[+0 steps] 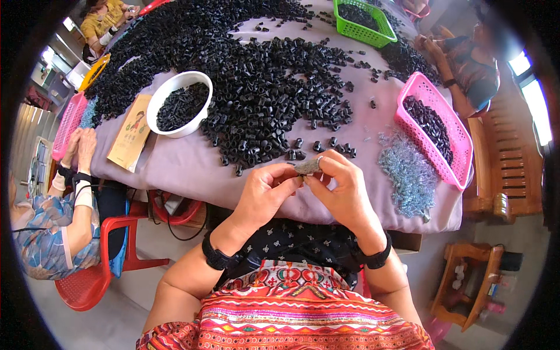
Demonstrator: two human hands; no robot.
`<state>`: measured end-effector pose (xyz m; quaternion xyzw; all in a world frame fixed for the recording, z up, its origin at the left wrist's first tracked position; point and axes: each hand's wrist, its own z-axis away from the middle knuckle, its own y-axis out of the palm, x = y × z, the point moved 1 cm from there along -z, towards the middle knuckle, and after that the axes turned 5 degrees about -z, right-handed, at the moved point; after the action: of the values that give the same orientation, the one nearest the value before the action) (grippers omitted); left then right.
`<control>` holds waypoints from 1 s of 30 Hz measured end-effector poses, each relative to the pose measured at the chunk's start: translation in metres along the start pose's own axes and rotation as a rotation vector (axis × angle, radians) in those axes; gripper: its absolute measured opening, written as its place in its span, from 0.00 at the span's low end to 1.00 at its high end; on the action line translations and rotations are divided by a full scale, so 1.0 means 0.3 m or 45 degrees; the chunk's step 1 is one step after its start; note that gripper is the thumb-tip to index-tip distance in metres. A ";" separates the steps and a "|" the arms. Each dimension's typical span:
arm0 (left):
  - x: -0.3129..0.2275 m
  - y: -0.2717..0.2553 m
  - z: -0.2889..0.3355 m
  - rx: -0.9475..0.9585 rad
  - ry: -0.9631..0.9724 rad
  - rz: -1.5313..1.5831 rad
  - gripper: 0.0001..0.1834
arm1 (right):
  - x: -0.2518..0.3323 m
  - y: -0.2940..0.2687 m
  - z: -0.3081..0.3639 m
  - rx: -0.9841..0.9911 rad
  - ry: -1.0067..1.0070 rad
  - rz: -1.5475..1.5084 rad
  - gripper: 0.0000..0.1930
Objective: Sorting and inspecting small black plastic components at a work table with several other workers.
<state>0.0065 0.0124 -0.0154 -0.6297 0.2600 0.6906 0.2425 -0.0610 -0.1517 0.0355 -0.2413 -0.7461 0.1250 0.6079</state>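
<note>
Remotely, I pinch a small, dark, mostly hidden piece (301,175), left hand (263,191) and right hand (343,189) nearly closed; light, steady fingertip pressure should serve.

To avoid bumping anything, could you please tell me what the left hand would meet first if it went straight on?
The left hand would probably meet the right hand first, at its fingertips just to the right; how they line up in depth is unclear.
</note>
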 end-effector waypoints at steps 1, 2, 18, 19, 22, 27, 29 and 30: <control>0.012 -0.003 -0.003 -0.008 -0.013 0.050 0.07 | 0.008 0.001 0.000 0.023 0.001 0.014 0.06; 0.020 -0.006 -0.006 -0.018 -0.026 0.100 0.08 | 0.000 0.000 0.004 0.070 0.023 0.009 0.09; 0.028 -0.009 -0.037 0.033 -0.034 0.016 0.11 | -0.040 0.068 -0.010 0.104 -0.249 0.724 0.18; 0.022 -0.006 -0.036 0.073 -0.036 -0.077 0.12 | -0.043 0.066 -0.010 0.104 -0.241 0.728 0.19; 0.014 -0.003 -0.029 0.092 0.056 -0.136 0.13 | -0.045 0.075 -0.001 0.084 -0.224 0.683 0.19; 0.019 -0.013 -0.034 0.112 0.067 -0.210 0.14 | -0.041 0.063 -0.015 0.069 -0.269 0.645 0.18; 0.016 -0.016 -0.036 0.165 0.032 -0.311 0.15 | -0.044 0.055 -0.014 0.075 -0.266 0.646 0.17; 0.017 -0.012 -0.035 0.168 0.032 -0.311 0.15 | -0.055 0.056 -0.009 0.081 -0.290 0.626 0.17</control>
<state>0.0163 0.0081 -0.0215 -0.6479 0.2294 0.6296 0.3623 -0.0526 -0.1461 0.0140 -0.3805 -0.7243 0.3185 0.4788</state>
